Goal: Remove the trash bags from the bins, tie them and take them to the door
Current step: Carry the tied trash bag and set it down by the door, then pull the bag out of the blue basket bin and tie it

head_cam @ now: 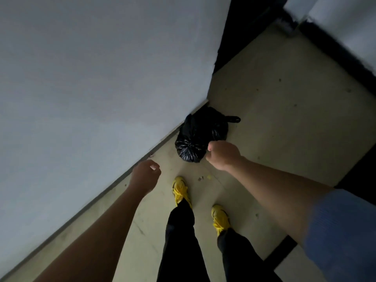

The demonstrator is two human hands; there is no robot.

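In the head view, a black trash bag (200, 135) sat on the pale floor (284, 119), pressed against the foot of a grey wall (91, 78) near its corner. The plastic was glossy and crinkled, gathered into radiating pleats at the near end, with a small loop of plastic sticking out on the far right side. The right hand (222, 154) was curled into a loose fist at the bag's near edge; whether it gripped any plastic could not be told. The left hand (145, 174) hung apart from the bag, fingers loosely curled and holding nothing. Below stood yellow shoes (180, 190) and black trousers (179, 241).
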